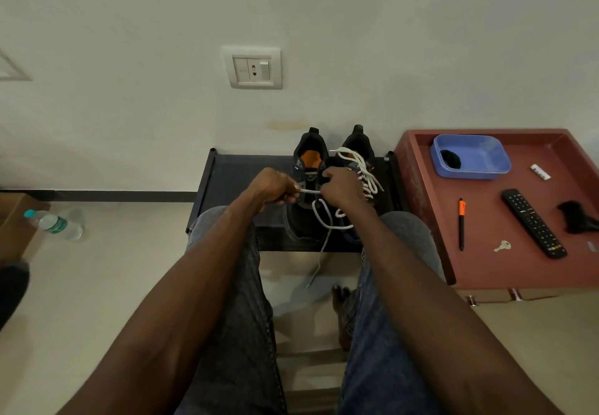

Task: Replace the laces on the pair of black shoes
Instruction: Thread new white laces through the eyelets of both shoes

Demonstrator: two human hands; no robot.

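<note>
Two black shoes stand side by side on a low dark rack (233, 174) against the wall. The left shoe (306, 158) has an orange insole and open eyelets. The right shoe (359, 148) carries a white lace (364, 168) threaded up its front. My left hand (275, 187) pinches a white lace end pulled taut toward my right hand (340, 187), which holds the left shoe's tongue area and the lace. A loose loop of white lace (324, 220) hangs below, its tail dangling off the rack toward the floor.
A red-brown tray table (421, 168) on the right holds a blue plastic tub (470, 155), remote (533, 221), orange-black pen (461, 223), key (503, 246) and a black lace bundle (577, 217). A water bottle (55, 224) lies on the floor left. My knees flank the rack.
</note>
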